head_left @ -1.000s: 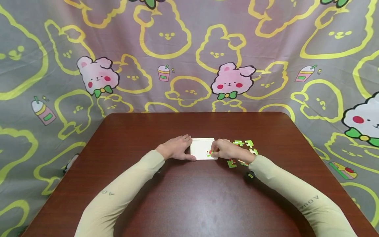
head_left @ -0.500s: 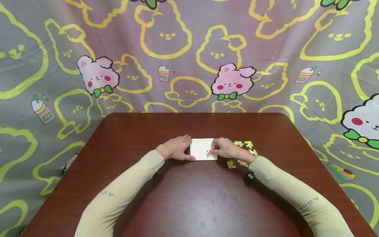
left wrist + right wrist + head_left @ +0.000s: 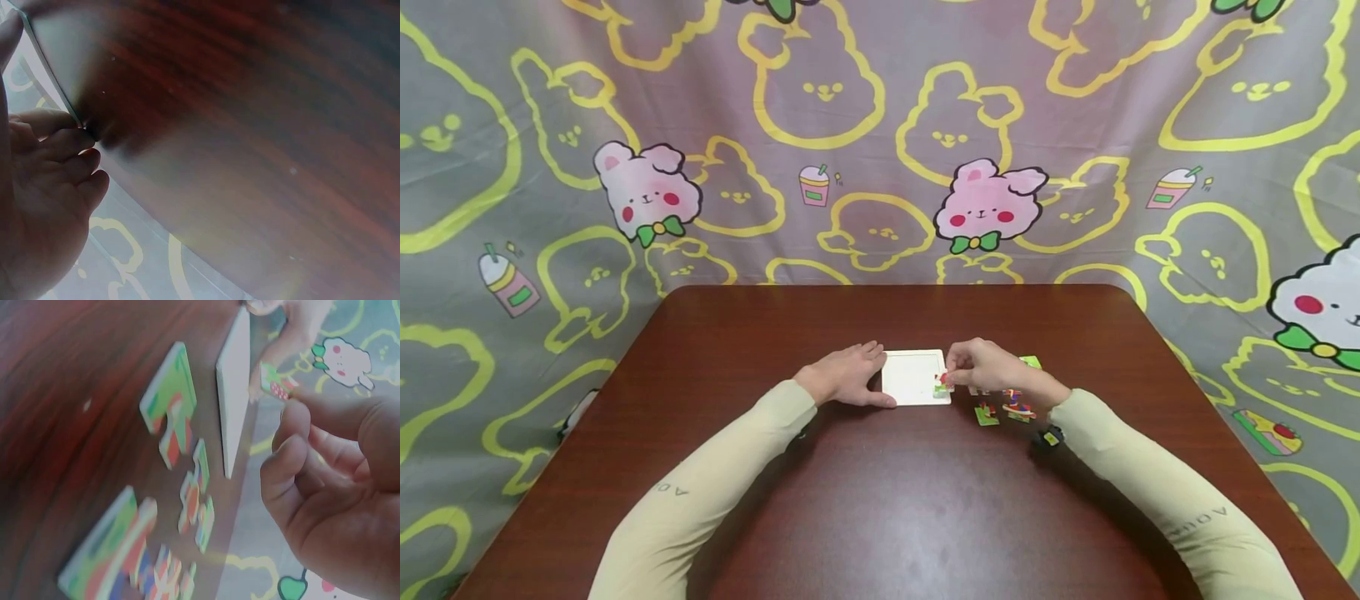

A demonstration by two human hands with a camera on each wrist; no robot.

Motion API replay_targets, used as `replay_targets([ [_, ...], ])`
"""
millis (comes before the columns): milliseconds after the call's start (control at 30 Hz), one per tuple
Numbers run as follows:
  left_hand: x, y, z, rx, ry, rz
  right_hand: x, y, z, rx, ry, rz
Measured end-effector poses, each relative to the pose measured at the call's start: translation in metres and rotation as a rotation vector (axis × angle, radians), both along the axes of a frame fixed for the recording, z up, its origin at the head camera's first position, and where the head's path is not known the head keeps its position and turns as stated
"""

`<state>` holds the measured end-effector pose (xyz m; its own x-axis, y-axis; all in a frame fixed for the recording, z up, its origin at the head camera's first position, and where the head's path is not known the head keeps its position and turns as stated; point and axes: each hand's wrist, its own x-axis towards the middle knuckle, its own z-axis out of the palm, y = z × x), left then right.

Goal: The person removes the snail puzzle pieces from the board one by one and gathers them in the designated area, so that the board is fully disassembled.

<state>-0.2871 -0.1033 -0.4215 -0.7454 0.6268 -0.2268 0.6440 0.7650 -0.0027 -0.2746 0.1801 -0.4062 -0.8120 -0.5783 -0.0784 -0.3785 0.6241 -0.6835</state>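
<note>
A white puzzle tray (image 3: pixel 910 373) lies flat on the table in the head view. Along its left edge rests my left hand (image 3: pixel 850 375), thumb at the near corner and fingers toward the far one. In the left wrist view, loosely bent fingers (image 3: pixel 72 147) touch the tray's edge. Over the tray's right side, my right hand (image 3: pixel 988 367) pinches a small jigsaw piece (image 3: pixel 941 383) between thumb and fingertips. The right wrist view shows this green, white and red jigsaw piece (image 3: pixel 274 381) held up clear of the tray (image 3: pixel 234 394).
Several loose jigsaw pieces (image 3: pixel 987 414) lie right of the tray, partly hidden under the right hand and forearm. The brown table (image 3: pixel 880 492) reaches back to a patterned curtain (image 3: pixel 865 150). A dark wrist device (image 3: pixel 1051 437) sits at the right cuff.
My right hand has shifted right and slightly away, lifting the jigsaw piece from low over the tray's near right part toward its right edge. The left hand and tray stay put.
</note>
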Motion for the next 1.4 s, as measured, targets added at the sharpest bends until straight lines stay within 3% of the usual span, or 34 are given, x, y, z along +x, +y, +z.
replay_targets([
  [367,0.000,0.000,0.000,-0.001,-0.005,-0.001,0.006,0.031,0.009,0.007,-0.023,0.017],
  [1167,-0.001,-0.001,-0.003,-0.009,0.009,-0.019,0.012,0.114,0.005,-0.007,-0.107,-0.047],
  [1400,-0.001,-0.001,-0.001,-0.007,0.010,-0.015,0.012,0.127,0.008,0.047,-0.166,-0.028],
])
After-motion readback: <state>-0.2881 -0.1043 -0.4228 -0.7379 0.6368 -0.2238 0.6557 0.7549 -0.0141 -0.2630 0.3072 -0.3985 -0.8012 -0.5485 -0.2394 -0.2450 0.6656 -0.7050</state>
